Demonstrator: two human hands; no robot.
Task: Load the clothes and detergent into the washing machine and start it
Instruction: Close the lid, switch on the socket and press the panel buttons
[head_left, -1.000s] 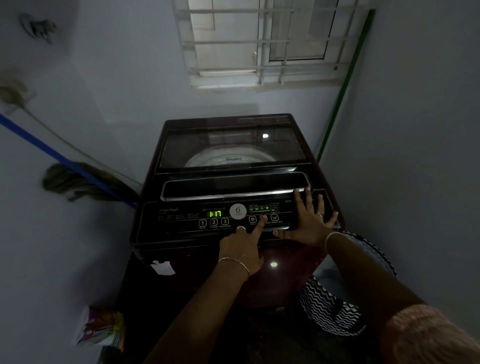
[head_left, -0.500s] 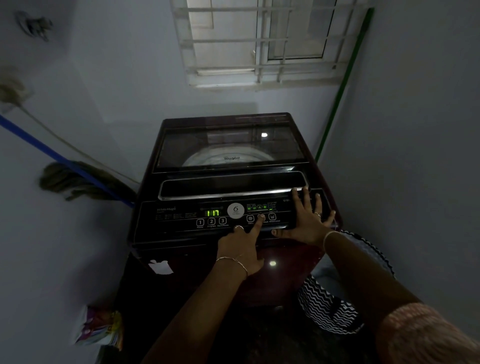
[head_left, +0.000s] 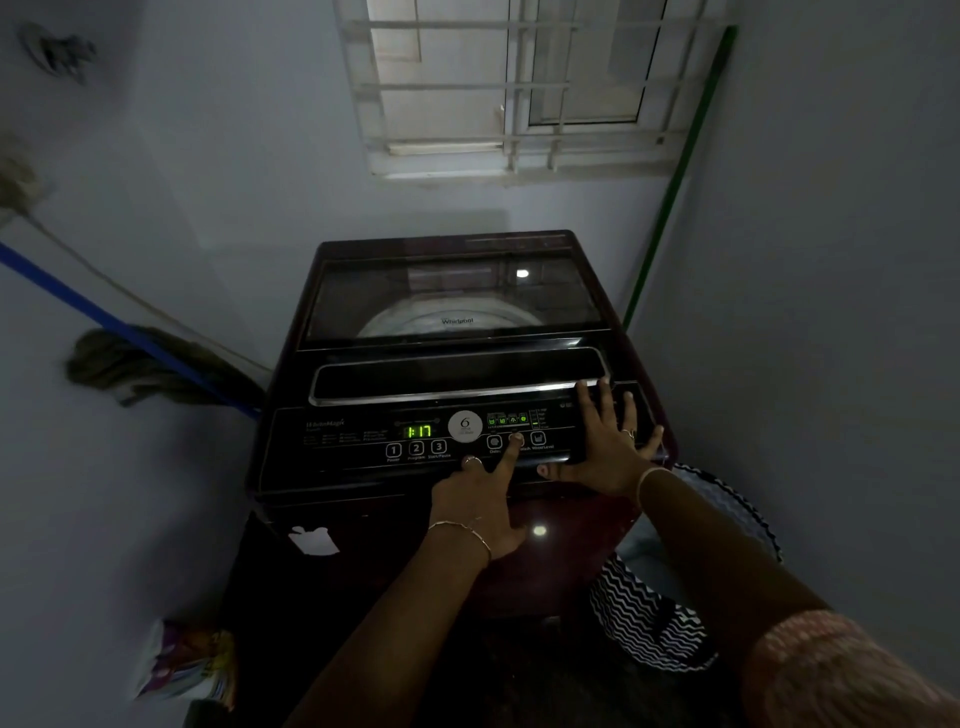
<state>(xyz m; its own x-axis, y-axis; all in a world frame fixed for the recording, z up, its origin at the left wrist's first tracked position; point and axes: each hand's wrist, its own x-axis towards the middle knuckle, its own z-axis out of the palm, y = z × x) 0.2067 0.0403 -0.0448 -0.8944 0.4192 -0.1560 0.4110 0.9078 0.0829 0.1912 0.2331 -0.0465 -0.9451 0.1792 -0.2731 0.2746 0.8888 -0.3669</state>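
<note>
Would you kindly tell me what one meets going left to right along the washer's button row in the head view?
Power button, Program button, Start/Pause button, Delay button, index fingertip of the left hand, Water Level button, right hand.

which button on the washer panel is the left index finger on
The one between the Delay button and the Water Level button; the left hand's index fingertip covers it. Buttons 1, 2 and 3 lie farther left.

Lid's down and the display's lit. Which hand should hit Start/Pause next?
Left. The left hand points its index finger at the button row, just right of the Start/Pause button. The right hand lies flat at the far right end of the control panel and would have to cross the left to reach it.
</note>
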